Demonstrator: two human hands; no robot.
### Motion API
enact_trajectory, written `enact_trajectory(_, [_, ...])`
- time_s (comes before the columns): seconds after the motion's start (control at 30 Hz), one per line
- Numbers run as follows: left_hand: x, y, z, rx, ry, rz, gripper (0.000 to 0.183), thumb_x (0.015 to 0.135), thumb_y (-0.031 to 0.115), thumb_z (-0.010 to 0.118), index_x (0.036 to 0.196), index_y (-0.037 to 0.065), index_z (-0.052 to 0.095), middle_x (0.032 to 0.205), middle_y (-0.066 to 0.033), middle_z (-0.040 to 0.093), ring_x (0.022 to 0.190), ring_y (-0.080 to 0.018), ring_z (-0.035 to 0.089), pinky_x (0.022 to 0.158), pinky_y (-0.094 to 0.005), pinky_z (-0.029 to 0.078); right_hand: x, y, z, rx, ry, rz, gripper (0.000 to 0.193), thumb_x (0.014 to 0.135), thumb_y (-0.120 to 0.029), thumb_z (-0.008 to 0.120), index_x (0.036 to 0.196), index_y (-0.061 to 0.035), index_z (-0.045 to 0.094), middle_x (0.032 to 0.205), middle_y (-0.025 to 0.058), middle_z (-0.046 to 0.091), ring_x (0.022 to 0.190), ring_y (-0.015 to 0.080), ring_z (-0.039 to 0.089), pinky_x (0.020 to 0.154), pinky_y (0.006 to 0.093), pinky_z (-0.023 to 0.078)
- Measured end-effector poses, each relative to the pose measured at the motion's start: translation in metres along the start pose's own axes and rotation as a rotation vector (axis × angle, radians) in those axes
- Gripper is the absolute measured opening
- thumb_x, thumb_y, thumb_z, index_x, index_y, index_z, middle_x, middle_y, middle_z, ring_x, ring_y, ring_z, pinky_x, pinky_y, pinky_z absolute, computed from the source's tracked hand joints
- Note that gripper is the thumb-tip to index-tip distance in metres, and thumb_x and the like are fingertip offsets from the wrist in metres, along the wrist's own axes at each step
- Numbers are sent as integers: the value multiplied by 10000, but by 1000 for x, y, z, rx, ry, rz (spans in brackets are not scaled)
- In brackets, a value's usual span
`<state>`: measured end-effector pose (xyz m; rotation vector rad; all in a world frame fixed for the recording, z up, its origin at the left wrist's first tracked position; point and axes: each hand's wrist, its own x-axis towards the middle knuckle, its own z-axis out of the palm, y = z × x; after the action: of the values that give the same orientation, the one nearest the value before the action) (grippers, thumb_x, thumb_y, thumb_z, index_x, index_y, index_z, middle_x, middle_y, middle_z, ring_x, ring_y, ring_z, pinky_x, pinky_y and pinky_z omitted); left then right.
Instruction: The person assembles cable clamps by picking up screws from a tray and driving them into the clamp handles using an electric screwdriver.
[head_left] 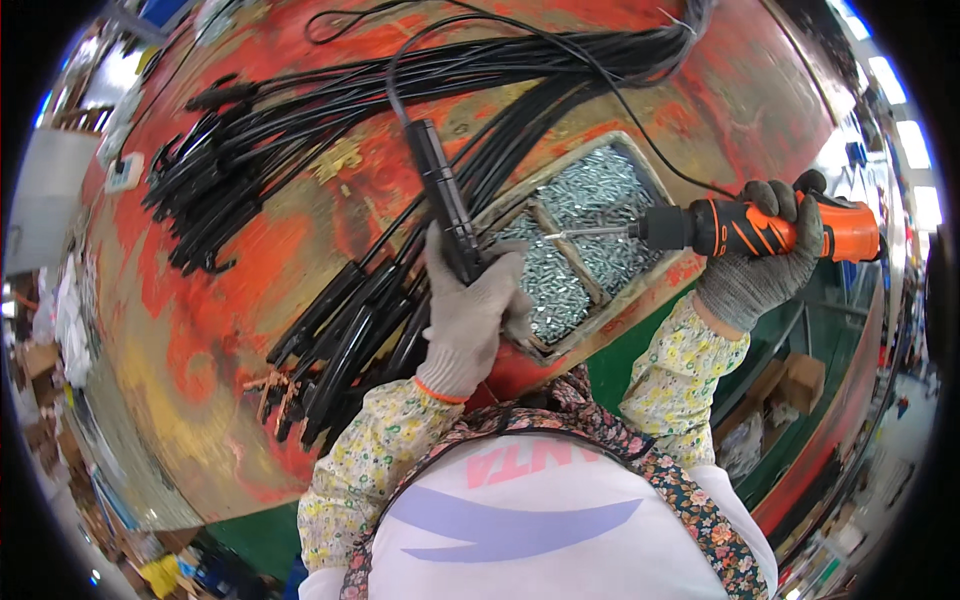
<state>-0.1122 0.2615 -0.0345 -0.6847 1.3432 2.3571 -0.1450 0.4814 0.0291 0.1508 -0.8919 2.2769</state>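
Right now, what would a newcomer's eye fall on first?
Probably the orange-and-black power driver in the gloved right hand, at right. Next, the divided tray of small silvery fasteners near the centre, then the bundled black cables sprawling across the upper part of the red-smeared table.

On the table [180, 400], screws [600, 190] lie in a tray [580, 266], cables [460, 70] left and behind.

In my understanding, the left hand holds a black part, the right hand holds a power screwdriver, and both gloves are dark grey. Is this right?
Not quite: in the head view, only the right hand wears a dark grey glove; the left hand wears a pale glove. The black part and power screwdriver are as you say.
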Motion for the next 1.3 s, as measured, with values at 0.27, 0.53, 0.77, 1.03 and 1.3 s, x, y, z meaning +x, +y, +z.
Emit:
enact_trajectory(0.27, [-3,5,-5,-57,-77,13,886,817,37,607,1411,77,-50,1123,-165,519,908,-256,610,603,-361,600,-23,38,29,51,-95,139,452,830,-66,606,1228,28,413,717,47,455,670,123,445,638,283,423])
enact_trajectory(0.53, [2,1,-8,-104,-125,1,894,838,33,572,1413,97,-109,1155,-186,499,954,-273,599,654,-376,607,-42,47,41,-92,-25,90,515,832,-77,596,1284,28,374,697,25,382,647,125,376,645,275,389])
enact_trajectory(0.77, [2,1,-7,-103,-120,-6,919,825,32,578,1412,104,-126,1170,-200,489,953,-288,612,646,-380,609,-49,44,49,-79,-202,62,562,831,-78,577,1332,19,342,686,14,364,619,114,334,598,267,370])
enact_trajectory(1.03, [3,1,-7,-143,-83,-26,839,799,-27,560,1409,126,4,1048,-128,524,846,-224,626,589,-338,613,-51,41,67,-185,-425,33,470,803,-95,593,1228,24,430,675,6,422,624,82,392,560,239,364])
enact_trajectory(1.3, [4,3,-10,-170,-107,-64,958,765,-29,582,1426,114,-96,1099,-158,515,834,-238,614,618,-404,612,-44,46,59,-154,-440,64,420,805,-80,588,1194,4,454,664,-1,437,579,78,392,537,225,384])
